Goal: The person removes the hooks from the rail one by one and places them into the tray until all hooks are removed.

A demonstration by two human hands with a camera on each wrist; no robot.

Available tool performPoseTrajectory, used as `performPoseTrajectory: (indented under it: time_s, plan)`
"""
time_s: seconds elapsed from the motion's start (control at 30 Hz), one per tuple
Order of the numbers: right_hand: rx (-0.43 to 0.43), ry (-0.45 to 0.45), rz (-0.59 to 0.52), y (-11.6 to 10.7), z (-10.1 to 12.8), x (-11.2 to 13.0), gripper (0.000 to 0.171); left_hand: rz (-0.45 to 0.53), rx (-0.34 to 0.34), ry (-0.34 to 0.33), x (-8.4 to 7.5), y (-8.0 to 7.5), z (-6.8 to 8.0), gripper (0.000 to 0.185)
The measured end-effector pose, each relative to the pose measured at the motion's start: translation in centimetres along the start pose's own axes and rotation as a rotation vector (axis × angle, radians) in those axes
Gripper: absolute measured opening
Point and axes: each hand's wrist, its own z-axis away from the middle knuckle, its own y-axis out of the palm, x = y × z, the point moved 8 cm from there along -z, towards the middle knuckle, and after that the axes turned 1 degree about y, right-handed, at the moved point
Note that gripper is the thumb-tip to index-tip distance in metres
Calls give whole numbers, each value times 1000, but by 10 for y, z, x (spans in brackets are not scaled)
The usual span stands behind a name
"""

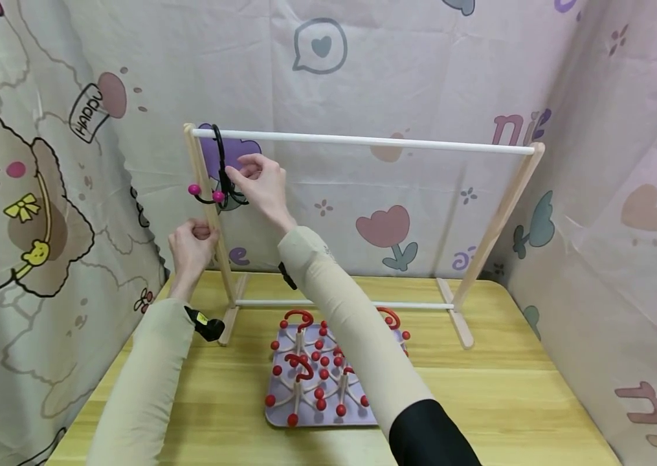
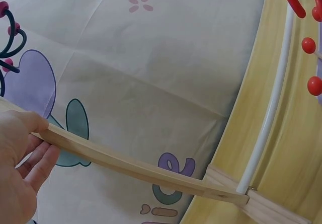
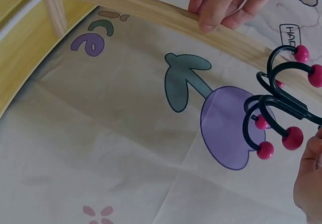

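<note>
1. Head view: the right hand pinched a black multi-arm hanger with pink ball tips, hooked over the white top rail at the far left end of a wooden rack. The left hand had its grip curled round the left wooden upright, bracing it. On the yellow bench lay a lilac tray of pale hangers with red ball tips.

2. Left wrist view: fingers wrapped the upright, which ran down to its foot beside the lower white rail; the grip was narrow and firm on the wood.

3. Right wrist view: the hanger hung before the curtain, with the right hand's edge beside it; the grip itself was out of frame here. The left hand clasped the upright.

4. Judged from this, seating the hook fully over the rail while keeping the rack braced would serve best, releasing only once the hanger hung plumb.
</note>
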Motion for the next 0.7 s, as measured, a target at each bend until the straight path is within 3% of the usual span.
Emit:
performPoseTrajectory:
  time_s: [0.37, 0.7]
  plan:
    - [-20, -6, 65, 14, -12, 5, 32, -6, -16, 9, -2, -1, 0, 24]
    - [-15, -22, 145, 21, -20, 12, 24, -5, -19, 10, -2, -1, 0, 24]
